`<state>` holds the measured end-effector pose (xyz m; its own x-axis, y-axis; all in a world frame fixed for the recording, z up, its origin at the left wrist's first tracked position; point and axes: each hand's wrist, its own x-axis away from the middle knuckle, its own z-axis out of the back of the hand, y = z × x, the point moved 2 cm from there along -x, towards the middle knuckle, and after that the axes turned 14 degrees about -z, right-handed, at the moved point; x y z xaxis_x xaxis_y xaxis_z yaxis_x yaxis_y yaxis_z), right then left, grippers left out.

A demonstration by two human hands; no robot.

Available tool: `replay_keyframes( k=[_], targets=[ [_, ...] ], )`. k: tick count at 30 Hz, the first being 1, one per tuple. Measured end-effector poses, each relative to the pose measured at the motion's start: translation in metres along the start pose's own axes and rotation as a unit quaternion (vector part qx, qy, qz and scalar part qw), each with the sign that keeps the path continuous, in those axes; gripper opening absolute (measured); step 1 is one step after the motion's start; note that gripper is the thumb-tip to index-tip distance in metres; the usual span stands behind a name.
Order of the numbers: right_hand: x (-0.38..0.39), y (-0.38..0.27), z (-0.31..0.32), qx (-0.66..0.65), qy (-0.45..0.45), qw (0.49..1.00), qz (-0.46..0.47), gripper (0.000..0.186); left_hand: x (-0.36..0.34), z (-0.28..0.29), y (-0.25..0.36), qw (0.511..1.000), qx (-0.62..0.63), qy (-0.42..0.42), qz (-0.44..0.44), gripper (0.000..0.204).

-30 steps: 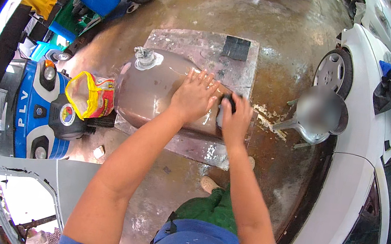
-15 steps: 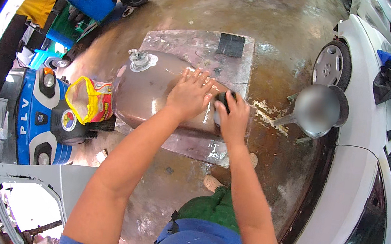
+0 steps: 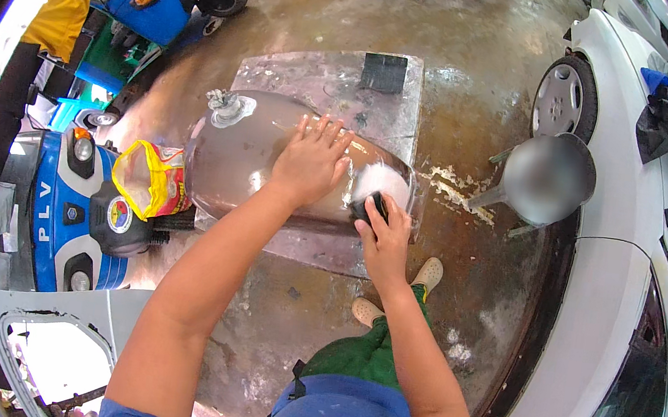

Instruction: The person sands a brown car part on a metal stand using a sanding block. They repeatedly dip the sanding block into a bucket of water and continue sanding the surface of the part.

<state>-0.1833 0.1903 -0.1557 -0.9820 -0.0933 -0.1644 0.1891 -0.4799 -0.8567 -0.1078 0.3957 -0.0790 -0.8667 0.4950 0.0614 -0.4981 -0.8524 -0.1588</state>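
A glossy brown, rounded tank-like piece [image 3: 231, 163] lies on a stained board [image 3: 309, 72], with a silvery crumpled lump [image 3: 228, 109] near its upper left. My left hand [image 3: 311, 160] rests on the piece with its fingers stretched out. My right hand [image 3: 382, 238] grips a black block [image 3: 364, 206] against the right end, just below a pale white patch [image 3: 381, 179]; the block is partly hidden under the fingers. A yellow-and-red open bag [image 3: 150, 178] stands beside the piece's left end.
Blue vehicles [image 3: 58, 216] line the left, with a loose grey door panel [image 3: 88, 308] below. A white car [image 3: 585, 339] stands at the right, beside a metal stool [image 3: 542, 180]. A dark square pad [image 3: 383, 73] lies on the board's far part. My feet show below it.
My right hand has moved down toward me with the black block, uncovering the pale patch. My left hand is still flat on the piece, slightly further left in view.
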Motion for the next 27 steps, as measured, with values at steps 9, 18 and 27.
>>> replay_keyframes(
  k=[9, 18, 27],
  targets=[
    [-0.046, 0.004, 0.0, 0.006, 0.024, 0.999, 0.039, 0.04, -0.008, -0.003, 0.002, 1.0, -0.006, 0.012, -0.015, 0.055],
    [-0.078, -0.008, 0.0, -0.023, -0.016, 0.999, 0.015, 0.037, -0.011, -0.003, 0.001, 1.0, 0.004, 0.018, -0.016, 0.052],
    [-0.094, 0.009, 0.002, -0.039, -0.017, 0.999, 0.016, 0.038, -0.02, 0.002, 0.007, 0.999, 0.007, 0.032, -0.014, 0.05]
  ],
)
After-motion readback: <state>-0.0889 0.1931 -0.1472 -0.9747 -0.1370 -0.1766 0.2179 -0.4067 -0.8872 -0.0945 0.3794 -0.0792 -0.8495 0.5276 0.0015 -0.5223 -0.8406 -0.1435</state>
